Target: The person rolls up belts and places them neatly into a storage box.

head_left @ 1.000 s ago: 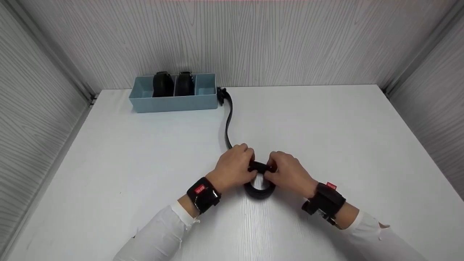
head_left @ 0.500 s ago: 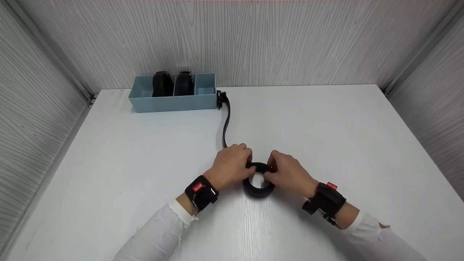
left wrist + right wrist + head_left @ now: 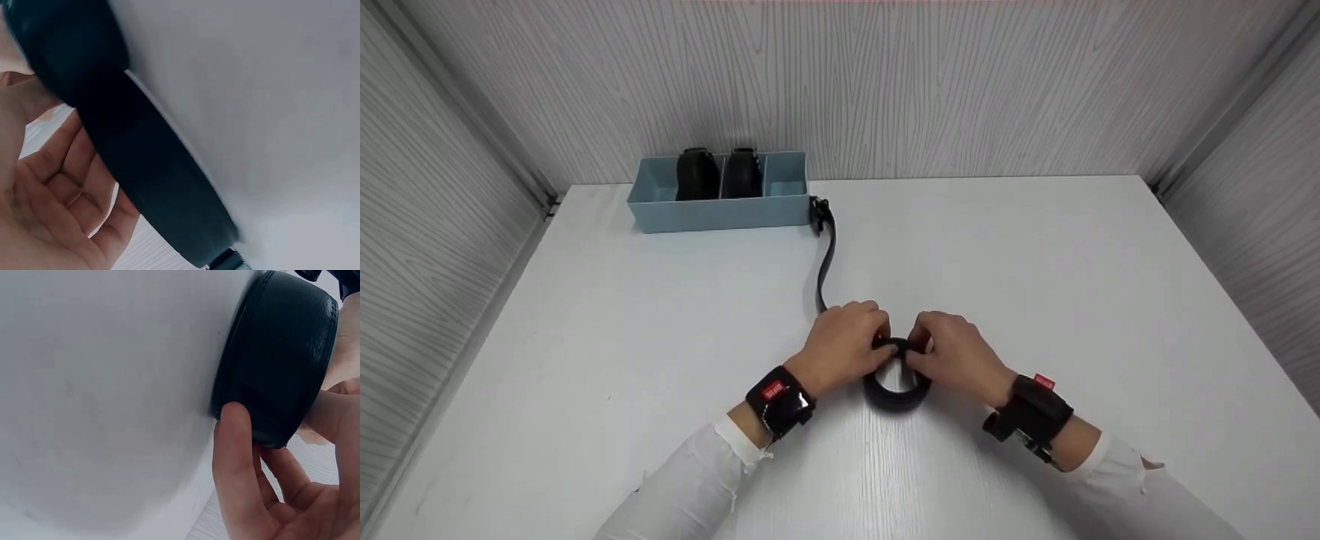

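Observation:
A black leather belt stands on its edge on the white table, wound into a ring-shaped coil in front of the person. Its loose strap runs from behind the left hand up to a dark buckle beside the blue box. At the coil's far left side, the left hand pinches the belt, thumb inside the ring. Opposite it the right hand grips the coil between thumb and fingers. In the right wrist view, a finger lies along the coil's outer face. The left wrist view shows the strap passing the left hand's fingers.
A blue divided box stands at the back left. Two rolled black belts, one left of the other, sit upright in it; the right compartment holds nothing visible. Wood-grain panels enclose the back and sides.
The buckle end has slid a little toward the person along the box's right side. The loose strap has shifted slightly left. Both hands stay at the coil with small finger movements, thumbs now closer together.

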The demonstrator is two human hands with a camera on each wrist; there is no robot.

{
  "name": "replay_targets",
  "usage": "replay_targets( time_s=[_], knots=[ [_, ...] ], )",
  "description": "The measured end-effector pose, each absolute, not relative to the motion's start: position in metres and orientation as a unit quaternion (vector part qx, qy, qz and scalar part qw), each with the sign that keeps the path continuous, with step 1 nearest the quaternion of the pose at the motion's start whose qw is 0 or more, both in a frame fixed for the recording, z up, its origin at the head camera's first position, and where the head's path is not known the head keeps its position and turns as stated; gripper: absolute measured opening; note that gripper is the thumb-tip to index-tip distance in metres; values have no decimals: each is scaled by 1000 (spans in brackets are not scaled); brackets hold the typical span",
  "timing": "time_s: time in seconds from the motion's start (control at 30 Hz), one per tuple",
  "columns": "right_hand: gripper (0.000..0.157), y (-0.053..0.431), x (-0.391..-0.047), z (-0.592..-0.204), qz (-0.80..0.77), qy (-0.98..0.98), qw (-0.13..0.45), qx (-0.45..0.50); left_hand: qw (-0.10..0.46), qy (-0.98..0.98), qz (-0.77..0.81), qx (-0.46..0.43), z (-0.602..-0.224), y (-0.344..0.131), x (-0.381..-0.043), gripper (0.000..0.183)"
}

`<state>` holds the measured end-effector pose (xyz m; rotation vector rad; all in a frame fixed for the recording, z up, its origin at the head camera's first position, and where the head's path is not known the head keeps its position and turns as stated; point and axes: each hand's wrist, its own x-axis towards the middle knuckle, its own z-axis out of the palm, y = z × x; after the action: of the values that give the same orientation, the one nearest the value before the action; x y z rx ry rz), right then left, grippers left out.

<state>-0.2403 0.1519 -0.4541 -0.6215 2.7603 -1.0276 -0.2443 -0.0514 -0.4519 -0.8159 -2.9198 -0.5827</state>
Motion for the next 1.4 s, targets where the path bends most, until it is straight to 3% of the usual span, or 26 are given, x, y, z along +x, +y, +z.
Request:
replay_targets(
  time_s=[0.37,0.63,0.8,1.4],
  knots=[
    [14,159,-242,-459,-329,923,70,-187,-8,-951,-156,-266,-451,-58,-242,53],
    [16,161,-241,-458,-339,918,97,-181,4,-949,-168,-268,-450,-54,-243,28],
    [14,160,-241,-455,-348,913,85,-194,3,-948,-173,-268,-449,-50,-242,20],
    [9,154,-241,-459,-350,910,47,-220,23,-942,-194,-273,-453,-50,-241,17]
  ],
)
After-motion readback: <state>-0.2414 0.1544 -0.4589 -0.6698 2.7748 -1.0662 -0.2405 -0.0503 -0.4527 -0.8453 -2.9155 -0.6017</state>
